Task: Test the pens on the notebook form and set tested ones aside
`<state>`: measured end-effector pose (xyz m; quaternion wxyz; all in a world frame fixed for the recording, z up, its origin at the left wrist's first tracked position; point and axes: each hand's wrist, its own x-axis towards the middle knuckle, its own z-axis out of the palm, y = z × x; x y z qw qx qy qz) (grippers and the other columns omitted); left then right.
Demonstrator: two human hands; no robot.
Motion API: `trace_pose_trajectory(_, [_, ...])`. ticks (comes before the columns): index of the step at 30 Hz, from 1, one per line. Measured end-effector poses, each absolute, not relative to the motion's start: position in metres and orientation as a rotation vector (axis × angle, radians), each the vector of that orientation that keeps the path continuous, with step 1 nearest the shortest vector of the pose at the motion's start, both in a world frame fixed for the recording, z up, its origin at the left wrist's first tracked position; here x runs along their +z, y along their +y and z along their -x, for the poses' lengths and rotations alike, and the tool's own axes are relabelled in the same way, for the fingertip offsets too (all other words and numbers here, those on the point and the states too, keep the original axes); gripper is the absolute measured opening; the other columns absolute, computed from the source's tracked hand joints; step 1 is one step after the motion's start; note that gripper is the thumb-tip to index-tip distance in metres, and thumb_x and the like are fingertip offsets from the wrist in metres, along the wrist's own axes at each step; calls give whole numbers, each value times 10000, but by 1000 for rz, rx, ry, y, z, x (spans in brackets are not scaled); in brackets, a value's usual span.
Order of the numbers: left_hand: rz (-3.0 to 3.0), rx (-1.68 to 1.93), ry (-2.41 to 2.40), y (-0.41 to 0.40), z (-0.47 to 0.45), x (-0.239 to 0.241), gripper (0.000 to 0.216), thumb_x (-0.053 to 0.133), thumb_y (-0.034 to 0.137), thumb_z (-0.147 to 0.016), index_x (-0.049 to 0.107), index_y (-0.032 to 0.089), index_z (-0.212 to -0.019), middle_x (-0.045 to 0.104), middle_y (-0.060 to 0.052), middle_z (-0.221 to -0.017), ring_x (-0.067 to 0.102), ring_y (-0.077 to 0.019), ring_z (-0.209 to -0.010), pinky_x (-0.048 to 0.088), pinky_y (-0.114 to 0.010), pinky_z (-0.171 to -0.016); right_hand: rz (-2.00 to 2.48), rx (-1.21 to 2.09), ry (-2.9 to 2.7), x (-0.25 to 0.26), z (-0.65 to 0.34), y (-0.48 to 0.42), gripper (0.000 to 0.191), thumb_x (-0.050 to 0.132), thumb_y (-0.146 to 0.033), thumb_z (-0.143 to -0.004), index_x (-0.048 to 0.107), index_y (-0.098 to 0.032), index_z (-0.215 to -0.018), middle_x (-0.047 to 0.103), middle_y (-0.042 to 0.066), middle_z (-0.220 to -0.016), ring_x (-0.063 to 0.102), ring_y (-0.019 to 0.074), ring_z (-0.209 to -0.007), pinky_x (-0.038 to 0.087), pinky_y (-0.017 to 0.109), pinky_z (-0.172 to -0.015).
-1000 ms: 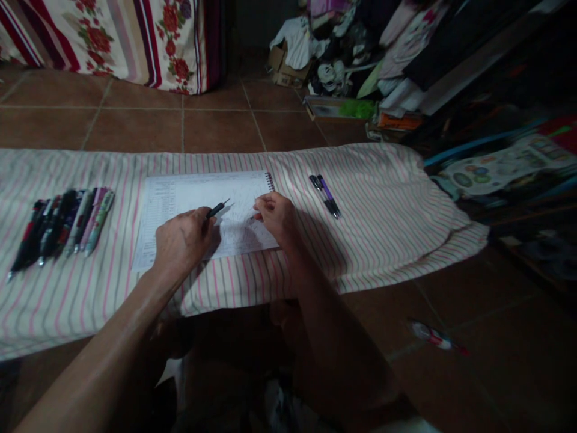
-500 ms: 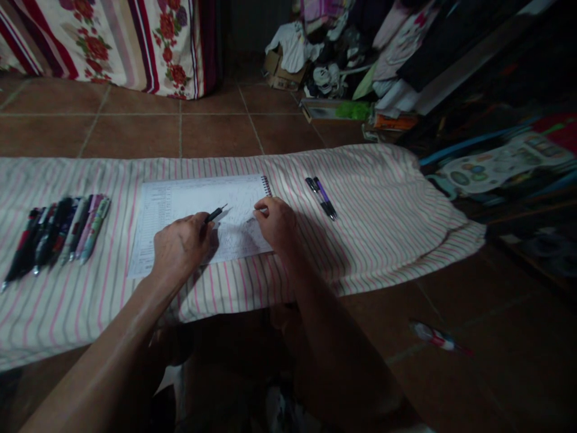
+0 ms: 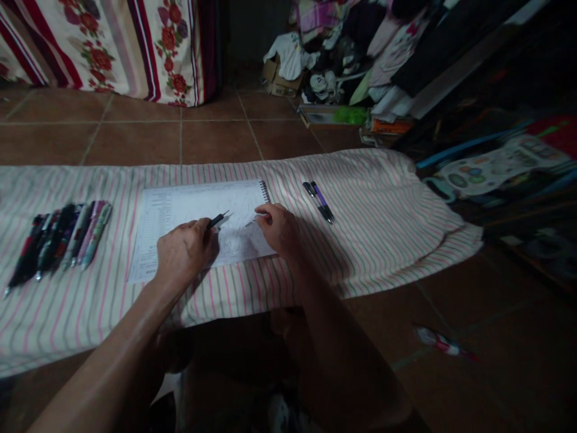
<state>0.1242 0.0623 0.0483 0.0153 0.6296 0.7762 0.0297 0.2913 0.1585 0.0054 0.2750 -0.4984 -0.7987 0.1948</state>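
My left hand (image 3: 184, 249) is closed around a black pen (image 3: 215, 221), whose thin bare tip points up and to the right. Close by on the right, my right hand (image 3: 280, 230) has thumb and forefinger pinched together; whatever is between them is too small to make out. Both hands are over a spiral-bound pad (image 3: 198, 198) with a printed table on its left side and faint marks on the page. Right of the pad lie two pens (image 3: 319, 202) side by side, one with a purple barrel.
A row of several pens (image 3: 61, 240) lies at the left on the striped cloth (image 3: 383, 222). Beyond are floor tiles, a floral curtain (image 3: 99, 54) and a cardboard box (image 3: 276, 81) with piled clothes. A red-and-white wrapped item (image 3: 444, 344) lies on the floor at right.
The view has tilted up a little, so the scene sits slightly lower. Both hands keep nearly the same pose over the pad, with the pen still in the left.
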Motion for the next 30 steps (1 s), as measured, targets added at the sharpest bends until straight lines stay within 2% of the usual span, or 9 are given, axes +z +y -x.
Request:
trace_pose_trajectory(5, [-1975,97,2425,63,-125,48,301,364,347,-867,615,200,-944,676,-78,-807,630,-226,-725,262,-265,-470,1334,474,-2165,8,-292,158,252,446,-87,-800,645,-138,-946,667,94,-916,610,196,-885,447,291,-816])
trace_pose_trajectory(12, [-2071,158,2379,64,-129,45,275,374,348,-872,603,200,-911,656,-54,-797,620,-211,-741,262,-261,-471,1345,475,-2174,9,-292,158,350,396,-27,-761,640,-125,-992,671,106,-944,614,203,-911,448,297,-837])
trace_pose_trajectory(16, [-2050,142,2375,62,-130,44,281,374,354,-875,605,198,-906,650,-59,-817,615,-206,-730,252,-255,-464,1343,496,-2088,13,-293,158,315,406,-67,-786,643,-146,-978,675,99,-953,615,199,-914,457,308,-839])
trace_pose_trajectory(23, [-2072,179,2377,60,-125,43,279,369,338,-882,607,196,-913,646,-56,-810,610,-205,-746,274,-261,-473,1228,585,-2064,24,-283,153,218,516,-151,-792,671,-173,-943,673,52,-921,607,154,-777,474,270,-755])
trace_pose_trajectory(30, [-2108,175,2341,60,-120,41,290,373,324,-884,613,193,-979,658,-71,-840,601,-217,-803,362,-269,-538,1008,512,-2225,17,-268,148,201,566,-180,-801,685,-205,-961,651,51,-956,569,180,-919,440,313,-861])
